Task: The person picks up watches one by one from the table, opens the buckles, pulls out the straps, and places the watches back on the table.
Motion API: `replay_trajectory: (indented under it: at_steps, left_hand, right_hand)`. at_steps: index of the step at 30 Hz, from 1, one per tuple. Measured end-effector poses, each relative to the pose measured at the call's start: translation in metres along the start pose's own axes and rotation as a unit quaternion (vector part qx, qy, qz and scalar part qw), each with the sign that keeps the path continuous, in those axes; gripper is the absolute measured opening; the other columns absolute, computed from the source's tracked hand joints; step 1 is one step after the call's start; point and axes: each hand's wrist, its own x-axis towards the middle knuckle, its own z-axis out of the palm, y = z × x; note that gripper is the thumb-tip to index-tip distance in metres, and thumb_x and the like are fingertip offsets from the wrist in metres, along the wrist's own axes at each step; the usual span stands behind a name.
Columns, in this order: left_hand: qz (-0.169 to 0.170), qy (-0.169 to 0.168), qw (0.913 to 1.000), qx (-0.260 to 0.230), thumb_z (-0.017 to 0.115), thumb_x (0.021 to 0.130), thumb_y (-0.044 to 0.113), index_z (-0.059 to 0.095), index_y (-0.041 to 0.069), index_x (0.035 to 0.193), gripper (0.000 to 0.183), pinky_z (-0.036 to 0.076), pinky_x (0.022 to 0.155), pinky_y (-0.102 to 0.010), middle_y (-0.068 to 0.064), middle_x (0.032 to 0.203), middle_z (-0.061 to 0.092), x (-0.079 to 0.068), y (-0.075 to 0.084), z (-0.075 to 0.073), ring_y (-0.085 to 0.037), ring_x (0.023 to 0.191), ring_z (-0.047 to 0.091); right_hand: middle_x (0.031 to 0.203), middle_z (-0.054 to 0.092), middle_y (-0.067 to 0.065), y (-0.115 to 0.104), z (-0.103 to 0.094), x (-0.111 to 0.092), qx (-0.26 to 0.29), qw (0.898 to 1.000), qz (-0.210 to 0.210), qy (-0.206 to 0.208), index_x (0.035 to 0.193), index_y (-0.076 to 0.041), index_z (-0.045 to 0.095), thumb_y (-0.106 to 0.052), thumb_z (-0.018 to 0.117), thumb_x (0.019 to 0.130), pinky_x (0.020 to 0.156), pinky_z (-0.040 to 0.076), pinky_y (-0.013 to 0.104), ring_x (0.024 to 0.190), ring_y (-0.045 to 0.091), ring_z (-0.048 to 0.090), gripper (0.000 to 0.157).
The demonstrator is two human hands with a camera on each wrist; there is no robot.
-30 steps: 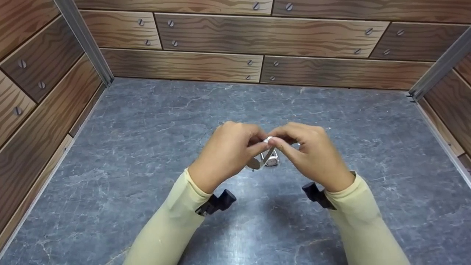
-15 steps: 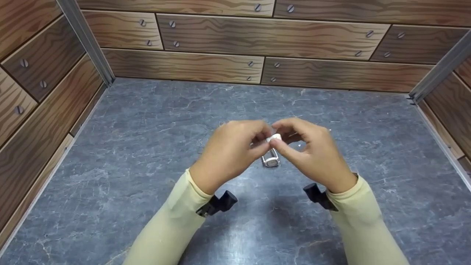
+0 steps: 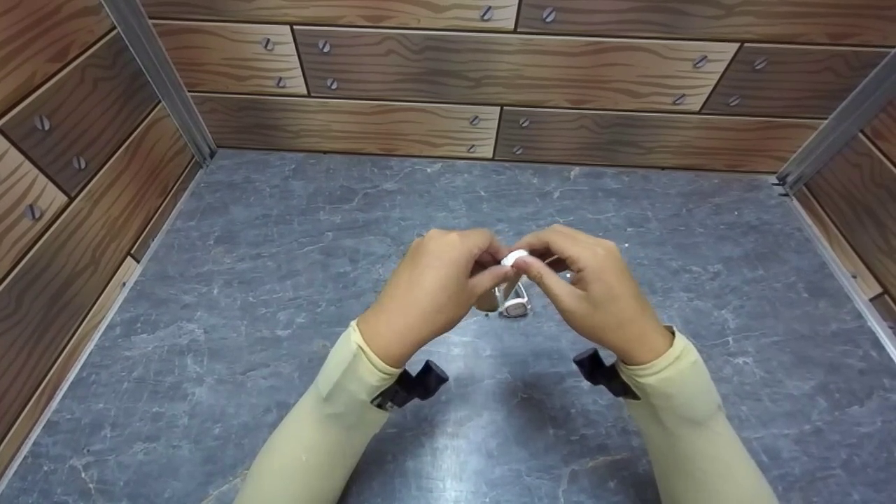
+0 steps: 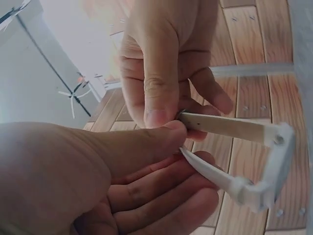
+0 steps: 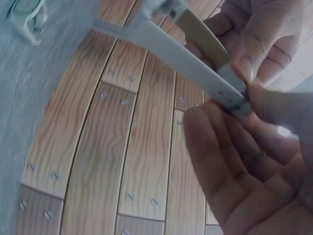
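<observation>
Both hands pinch the strap ends of a white wristwatch (image 4: 279,161), raised above the table. My left hand (image 3: 437,283) grips with thumb and fingers at one side. My right hand (image 3: 595,287) pinches from the other side, its fingertips meeting the left thumb. The strap (image 5: 188,68) forms a loop, with a pale tan inner side, small holes and a dark buckle (image 4: 182,114) at the fingertips. The case hangs at the far end of the loop. Below the hands, a second white watch (image 3: 516,308) lies on the table with a grey face.
A blue-grey marbled table (image 3: 315,231) spreads around the hands. Wood-plank panels (image 3: 406,66) enclose it at the back and sides, with metal posts (image 3: 175,84) at the corners. Black wrist cameras (image 3: 420,383) stick out from both sleeves.
The hands stay nearly in place while the held watch turns between their fingers. More white shows at the fingertips now than one second ago. The watch on the table stays put.
</observation>
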Motion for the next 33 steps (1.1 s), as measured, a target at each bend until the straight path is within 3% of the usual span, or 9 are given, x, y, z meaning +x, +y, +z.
replay_trajectory:
  at_steps: [4,9,15,24,33]
  left_hand:
    - [0.012,-0.001,0.9986,-0.051,0.074,0.098,0.021,0.074,0.012,0.1,0.01,0.056,0.07,-0.02,0.004,0.091,0.077,0.0002,0.0004,-0.0026,-0.002,0.073,0.07]
    - [0.031,0.015,0.9948,-0.096,0.075,0.097,0.017,0.072,0.011,0.096,0.007,0.056,0.07,-0.02,0.004,0.089,0.076,-0.0002,0.0006,-0.0026,-0.003,0.075,0.07]
    - [0.049,0.038,0.9909,-0.12,0.076,0.096,0.015,0.069,0.011,0.097,0.008,0.057,0.07,-0.021,0.004,0.089,0.077,-0.0011,-0.0003,-0.0022,0.0,0.075,0.069]
    - [0.039,0.031,0.9875,-0.149,0.072,0.098,0.011,0.068,0.01,0.099,0.005,0.058,0.07,-0.022,0.0,0.094,0.078,-0.0004,-0.0008,-0.0028,0.0,0.077,0.071]
    - [0.03,0.029,0.9943,-0.098,0.075,0.097,0.022,0.072,0.016,0.098,0.007,0.056,0.074,-0.021,0.008,0.091,0.076,-0.0014,-0.0036,-0.0063,0.0,0.08,0.069]
  right_hand:
    - [0.093,0.074,-0.003,-0.003,-0.0008,-0.0004,0.05,0.998,0.02,0.026,0.104,-0.003,0.075,-0.005,0.069,0.098,0.072,0.058,0.022,0.081,0.017,0.07,0.008]
    - [0.098,0.074,-0.003,-0.0027,-0.0026,-0.0027,0.079,0.996,0.032,0.019,0.113,-0.005,0.073,-0.003,0.071,0.097,0.074,0.058,0.023,0.085,0.014,0.07,0.016]
    - [0.095,0.074,0.005,-0.0012,-0.0041,-0.0001,0.098,0.995,-0.017,0.016,0.109,-0.003,0.072,0.003,0.07,0.095,0.075,0.058,0.024,0.084,0.014,0.069,0.015]
    - [0.102,0.072,-0.002,-0.0025,-0.0058,0.0002,0.026,0.999,-0.046,0.01,0.112,-0.008,0.072,0.001,0.069,0.097,0.08,0.055,0.022,0.089,0.012,0.068,0.018]
    - [0.098,0.07,-0.003,-0.0031,-0.006,-0.0005,-0.002,0.998,-0.057,-0.002,0.111,-0.007,0.072,-0.001,0.069,0.097,0.079,0.053,0.021,0.086,0.01,0.065,0.016]
